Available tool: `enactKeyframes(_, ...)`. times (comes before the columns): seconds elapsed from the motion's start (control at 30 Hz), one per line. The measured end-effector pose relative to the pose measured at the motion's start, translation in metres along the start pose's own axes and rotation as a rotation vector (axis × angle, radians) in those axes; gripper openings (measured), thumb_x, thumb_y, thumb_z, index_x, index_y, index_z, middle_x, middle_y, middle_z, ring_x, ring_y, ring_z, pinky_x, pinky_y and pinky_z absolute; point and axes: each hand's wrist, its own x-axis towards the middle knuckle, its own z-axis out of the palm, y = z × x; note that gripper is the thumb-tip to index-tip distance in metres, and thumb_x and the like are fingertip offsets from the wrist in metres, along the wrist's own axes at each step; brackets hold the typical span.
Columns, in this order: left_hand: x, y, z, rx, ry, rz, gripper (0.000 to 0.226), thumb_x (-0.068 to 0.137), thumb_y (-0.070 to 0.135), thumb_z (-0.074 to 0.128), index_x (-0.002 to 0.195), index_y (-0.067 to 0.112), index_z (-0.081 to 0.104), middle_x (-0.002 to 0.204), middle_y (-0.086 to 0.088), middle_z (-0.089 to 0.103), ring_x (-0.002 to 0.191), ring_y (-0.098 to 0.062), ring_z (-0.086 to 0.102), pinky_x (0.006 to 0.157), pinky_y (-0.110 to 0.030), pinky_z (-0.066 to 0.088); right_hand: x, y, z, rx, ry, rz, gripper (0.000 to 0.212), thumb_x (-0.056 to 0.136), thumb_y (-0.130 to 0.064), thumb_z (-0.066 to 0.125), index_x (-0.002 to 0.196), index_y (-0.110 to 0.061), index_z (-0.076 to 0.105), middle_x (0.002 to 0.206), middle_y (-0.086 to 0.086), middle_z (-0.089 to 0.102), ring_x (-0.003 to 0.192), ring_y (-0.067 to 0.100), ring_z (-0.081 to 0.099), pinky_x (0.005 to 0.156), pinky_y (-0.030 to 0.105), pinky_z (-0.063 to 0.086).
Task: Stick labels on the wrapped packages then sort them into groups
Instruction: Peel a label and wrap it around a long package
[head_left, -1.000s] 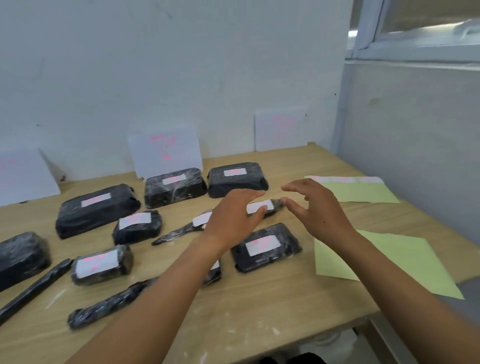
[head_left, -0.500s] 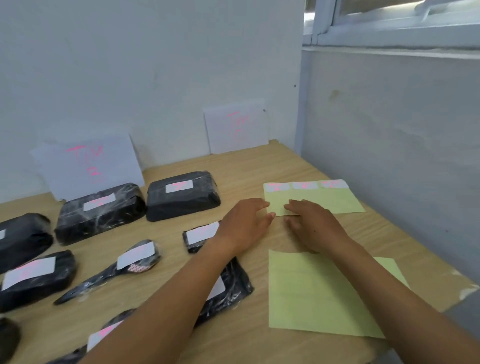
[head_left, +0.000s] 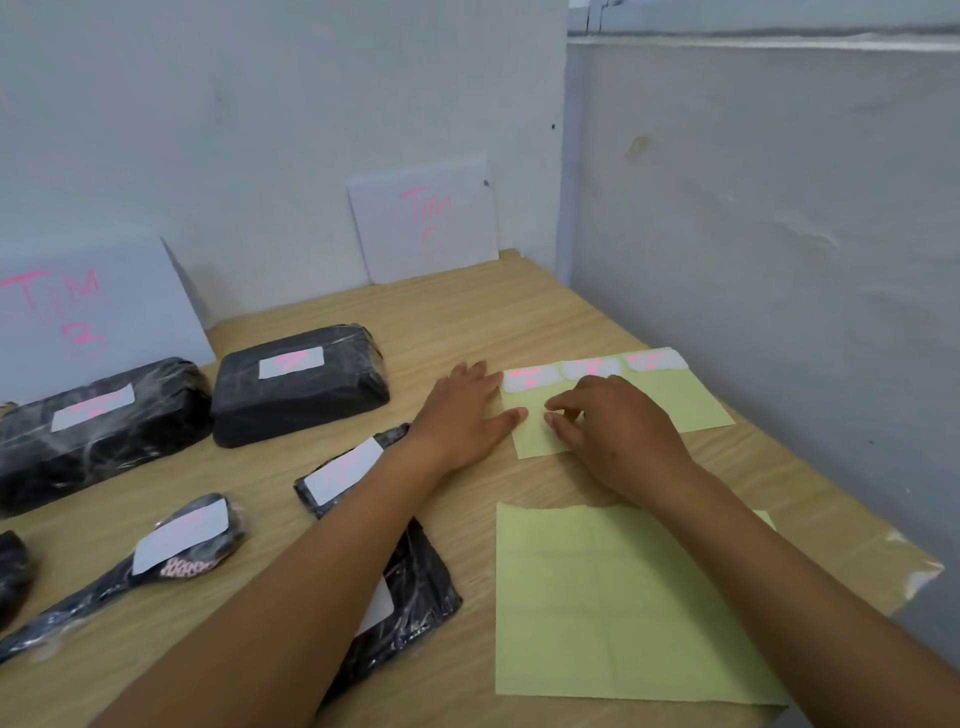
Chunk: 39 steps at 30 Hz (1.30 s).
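Nearest to the camera a smooth rectangular sheet of pale yellow-green backing paper (head_left: 618, 608) lies flat on the light wood-grain table (head_left: 519, 312), with faint fold lines across it; to its left, partly under the left forearm, a flat package (head_left: 415, 587) in crinkled glossy black film carries a white label that is mostly hidden; further left a brush-shaped package (head_left: 130, 566) with a long thin handle is wrapped in the same shiny film, and a white rectangular label sits on its oval head; beyond the forearm another flat black package (head_left: 337, 478) shows a white label with faint pink writing; the left hand (head_left: 462, 415) rests palm down with its fingers spread flat, the thumb on the left edge of a second yellow-green sheet (head_left: 675, 400); the right hand (head_left: 618, 431) lies on that sheet with its fingers curled narrow, thumb and forefinger close together, and I cannot tell if they pinch something; along the far edge of this sheet three white rounded labels (head_left: 592, 366) with pink marks remain stuck in a row; further back two thick brick-shaped packages (head_left: 301, 384) in black film, each labelled, stand before the wall; two white cards (head_left: 426, 223) with pink handwriting lean against the matte pale wall.
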Motion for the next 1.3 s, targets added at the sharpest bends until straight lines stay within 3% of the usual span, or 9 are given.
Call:
enactKeyframes(0.17,0.002,-0.006,0.003,-0.008,-0.006,0.009,0.069,0.094,0.052,0.043,0.15,0.019,0.021,0.16,-0.002,0.008,0.147,-0.018,-0.001,0.117,-0.034,-0.001,0.019,-0.008,0.007,0.015,0.018,-0.014,0.023,0.094,-0.037,0.053,0.105,-0.024,0.068,0.102,-0.002,0.059,0.101,0.019,0.053,0.074,0.033,0.043)
enactKeyframes(0.43,0.001,-0.009,0.006,-0.017,0.005,0.031,0.068,0.094,0.052,0.042,0.15,0.022,0.018,0.16,0.001,0.005,0.147,-0.016,-0.005,0.118,-0.034,-0.003,0.052,-0.015,0.022,0.184,0.061,0.021,0.026,0.085,-0.041,0.066,0.105,-0.026,0.07,0.098,-0.006,0.063,0.1,0.015,0.053,0.077,0.032,0.041)
enactKeyframes(0.6,0.0,-0.009,0.007,-0.026,0.013,0.034,0.068,0.093,0.054,0.042,0.15,0.025,0.019,0.16,0.002,0.005,0.147,-0.015,-0.005,0.119,-0.034,-0.003,0.058,-0.021,0.022,0.097,0.08,-0.015,0.015,0.087,-0.037,0.062,0.092,-0.027,0.073,0.092,-0.005,0.064,0.094,0.018,0.058,0.071,0.032,0.044)
enactKeyframes(0.83,0.001,-0.01,0.007,-0.026,0.006,0.023,0.069,0.093,0.056,0.041,0.15,0.025,0.017,0.16,0.002,0.005,0.147,-0.015,-0.005,0.119,-0.033,-0.003,0.062,-0.029,0.023,-0.205,0.077,-0.109,0.022,0.094,-0.024,0.048,0.098,-0.014,0.068,0.101,0.003,0.06,0.095,0.026,0.057,0.066,0.031,0.037)
enactKeyframes(1.03,0.0,-0.009,0.006,-0.009,0.0,0.023,0.07,0.093,0.056,0.041,0.151,0.025,0.017,0.16,0.002,0.004,0.147,-0.015,-0.005,0.119,-0.033,-0.003,0.069,-0.016,0.019,0.088,-0.01,-0.052,0.021,0.088,-0.026,0.056,0.09,-0.011,0.069,0.091,0.003,0.069,0.087,0.022,0.062,0.08,0.035,0.048)
enactKeyframes(1.2,-0.001,-0.008,0.005,0.001,-0.017,0.016,0.071,0.093,0.057,0.039,0.151,0.025,0.014,0.16,0.003,0.002,0.147,-0.014,-0.007,0.119,-0.033,-0.004,0.072,-0.002,0.018,0.38,-0.035,0.003,0.014,0.088,-0.024,0.061,0.087,-0.012,0.068,0.082,-0.007,0.065,0.08,0.011,0.058,0.063,0.017,0.039)
enactKeyframes(1.3,-0.001,-0.008,0.005,0.001,-0.016,0.014,0.07,0.094,0.056,0.039,0.151,0.024,0.013,0.16,0.003,0.002,0.147,-0.015,-0.007,0.119,-0.033,-0.004,0.076,0.003,0.019,0.454,-0.034,0.025,0.013,0.089,-0.025,0.061,0.083,-0.014,0.066,0.078,-0.012,0.061,0.076,0.007,0.056,0.062,0.017,0.038)
